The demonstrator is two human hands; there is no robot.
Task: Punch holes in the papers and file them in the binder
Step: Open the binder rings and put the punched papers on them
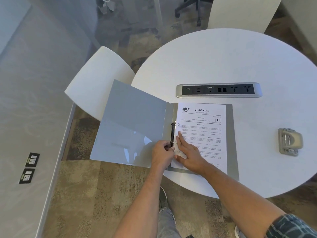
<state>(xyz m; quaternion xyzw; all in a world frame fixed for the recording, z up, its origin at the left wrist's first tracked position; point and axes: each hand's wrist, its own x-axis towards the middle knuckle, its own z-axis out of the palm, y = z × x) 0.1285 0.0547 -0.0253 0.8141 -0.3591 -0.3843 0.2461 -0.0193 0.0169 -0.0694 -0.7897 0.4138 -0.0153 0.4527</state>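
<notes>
A grey binder lies open at the near left edge of the round white table, its front cover hanging out past the rim. Printed papers rest on its right half, against the black ring mechanism. My left hand pinches the lower end of the ring mechanism. My right hand lies flat on the papers' left margin, fingers spread, beside the rings. A grey metal hole punch sits alone at the right of the table.
A silver power and socket strip is set into the table behind the binder. A white chair stands at the left, partly under the binder cover. Another white chair back is beyond the table. Carpet floor lies below.
</notes>
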